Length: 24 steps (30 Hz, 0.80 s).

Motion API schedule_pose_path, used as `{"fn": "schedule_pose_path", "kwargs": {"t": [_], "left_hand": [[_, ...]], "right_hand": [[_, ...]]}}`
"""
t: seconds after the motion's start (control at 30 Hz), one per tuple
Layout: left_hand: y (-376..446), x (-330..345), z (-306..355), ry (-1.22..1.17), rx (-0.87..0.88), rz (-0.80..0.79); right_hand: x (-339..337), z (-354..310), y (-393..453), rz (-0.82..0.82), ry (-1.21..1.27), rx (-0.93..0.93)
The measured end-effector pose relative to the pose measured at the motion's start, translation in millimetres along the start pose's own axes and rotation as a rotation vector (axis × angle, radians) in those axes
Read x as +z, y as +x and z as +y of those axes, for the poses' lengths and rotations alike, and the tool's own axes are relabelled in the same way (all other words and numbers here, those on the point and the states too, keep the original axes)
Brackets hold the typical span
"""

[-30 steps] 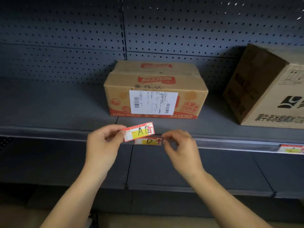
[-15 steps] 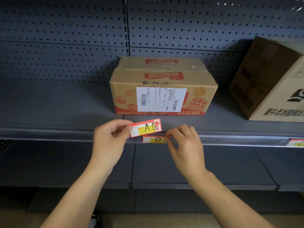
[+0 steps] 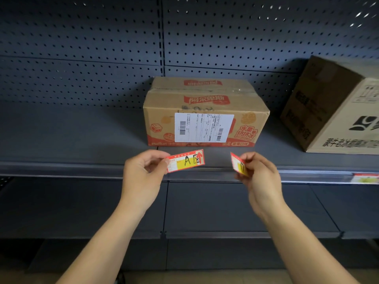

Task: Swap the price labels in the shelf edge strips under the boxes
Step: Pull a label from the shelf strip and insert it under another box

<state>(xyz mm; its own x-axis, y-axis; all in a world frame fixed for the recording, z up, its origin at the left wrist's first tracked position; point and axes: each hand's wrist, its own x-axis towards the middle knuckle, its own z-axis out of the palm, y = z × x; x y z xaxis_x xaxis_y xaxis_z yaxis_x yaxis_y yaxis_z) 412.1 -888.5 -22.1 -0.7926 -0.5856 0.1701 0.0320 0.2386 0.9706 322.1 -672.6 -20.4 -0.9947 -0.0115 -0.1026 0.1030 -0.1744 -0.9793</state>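
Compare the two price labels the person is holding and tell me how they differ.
The label in the left hand faces the camera nearly flat and lies lengthwise, its handwritten "A" easy to read; the label in the right hand is turned edge-on and stands more upright, its mark hard to read. The left hand pinches its label by one end, leaving most bare; the right hand covers much of its label. Both are red-bordered with yellow panels, out of the strip.

Dark grey pegboard back wall [image 3: 82, 48], grey metal shelving [image 3: 61, 132], lower shelf [image 3: 225, 206], dim light, glints top right.
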Motion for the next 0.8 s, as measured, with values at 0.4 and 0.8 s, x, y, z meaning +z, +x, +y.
{"fn": "schedule_pose_path", "kwargs": {"t": [0.4,0.8], "left_hand": [[8.6,14.7,-11.2,0.149,0.073,-0.119],[13.8,18.2,-14.5,0.353,0.184,-0.134]], "right_hand": [[3.2,-8.2,-0.6,-0.218,-0.605,-0.014],[10.7,2.4,13.6,-0.279,-1.016,-0.450]]}}
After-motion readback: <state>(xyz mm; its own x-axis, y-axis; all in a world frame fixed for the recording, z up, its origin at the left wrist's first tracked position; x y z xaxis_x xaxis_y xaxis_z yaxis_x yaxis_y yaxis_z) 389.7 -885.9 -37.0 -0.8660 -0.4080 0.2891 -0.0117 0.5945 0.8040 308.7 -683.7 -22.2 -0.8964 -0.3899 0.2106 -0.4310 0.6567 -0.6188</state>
